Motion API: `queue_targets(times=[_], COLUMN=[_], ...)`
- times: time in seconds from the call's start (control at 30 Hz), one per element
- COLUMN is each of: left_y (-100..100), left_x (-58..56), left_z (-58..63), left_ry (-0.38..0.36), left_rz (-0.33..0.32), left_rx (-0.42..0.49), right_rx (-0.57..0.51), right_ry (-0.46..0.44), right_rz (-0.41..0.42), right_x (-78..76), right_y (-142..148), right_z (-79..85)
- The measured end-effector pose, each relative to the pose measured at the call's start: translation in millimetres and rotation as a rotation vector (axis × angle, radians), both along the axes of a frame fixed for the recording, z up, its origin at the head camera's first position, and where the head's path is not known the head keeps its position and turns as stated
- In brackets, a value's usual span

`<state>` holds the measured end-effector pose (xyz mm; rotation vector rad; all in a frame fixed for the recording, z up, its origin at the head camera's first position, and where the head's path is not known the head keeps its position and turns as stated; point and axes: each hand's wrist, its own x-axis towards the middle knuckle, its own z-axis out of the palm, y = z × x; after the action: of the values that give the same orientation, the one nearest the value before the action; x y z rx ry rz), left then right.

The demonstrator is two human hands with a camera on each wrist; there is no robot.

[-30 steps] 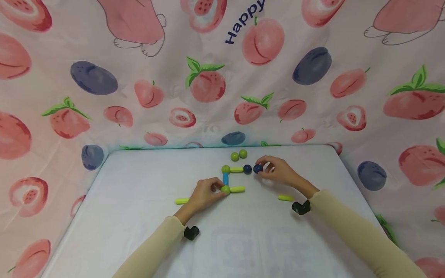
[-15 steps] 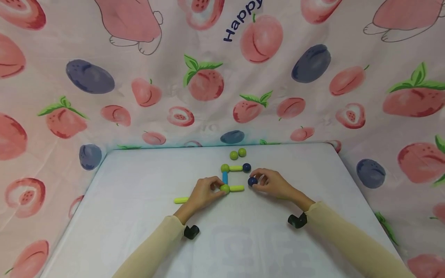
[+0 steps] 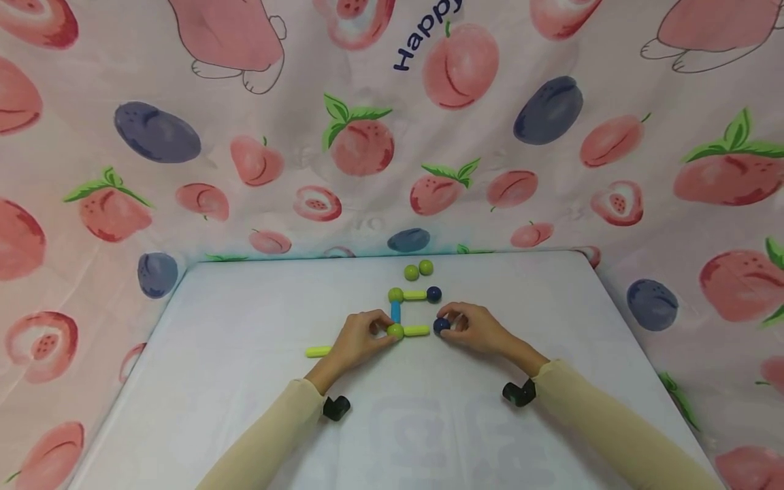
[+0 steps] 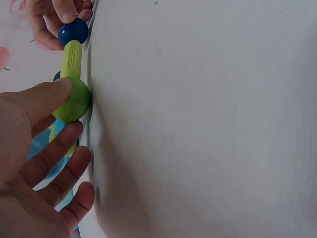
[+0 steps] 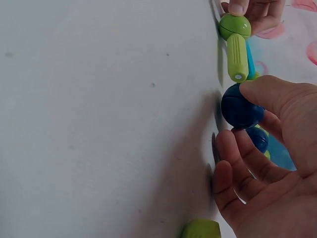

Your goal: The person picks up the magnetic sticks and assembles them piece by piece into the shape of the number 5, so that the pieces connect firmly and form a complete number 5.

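In the head view my left hand (image 3: 360, 338) pinches a green ball (image 3: 395, 331) between thumb and fingers. From that ball a yellow-green rod (image 3: 417, 331) points right, and a blue rod (image 3: 395, 312) runs back to a second green ball (image 3: 396, 295). Another yellow-green rod (image 3: 414, 295) joins that one to a dark blue ball (image 3: 433, 295). My right hand (image 3: 474, 329) pinches a second dark blue ball (image 5: 241, 106) close to the near rod's free end. A small gap shows between them in the right wrist view.
Two loose green balls (image 3: 411, 272) lie behind the frame of rods. A yellow-green rod (image 3: 317, 352) lies left, partly hidden by my left hand. Another yellow-green piece (image 5: 202, 229) shows at the right wrist view's bottom. A fruit-print cloth (image 3: 361, 150) hangs behind the white table (image 3: 245, 306).
My right hand has carried its dark blue ball from beside the far blue ball toward me, to the near rod's end. My left hand keeps its grip on the green ball.
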<state>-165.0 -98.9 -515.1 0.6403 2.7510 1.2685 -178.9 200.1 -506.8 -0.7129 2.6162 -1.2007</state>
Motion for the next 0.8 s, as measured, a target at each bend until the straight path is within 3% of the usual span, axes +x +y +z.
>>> queue_targets(times=[0.8], left_y=[2.3], left_x=[0.9], left_z=[1.6], left_ry=[0.019], left_rz=[0.003], left_rx=[-0.021], right_rx=[0.003], right_ry=[0.014], right_rz=[-0.011], right_x=[3.2], right_y=[-5.0], right_z=[-4.1])
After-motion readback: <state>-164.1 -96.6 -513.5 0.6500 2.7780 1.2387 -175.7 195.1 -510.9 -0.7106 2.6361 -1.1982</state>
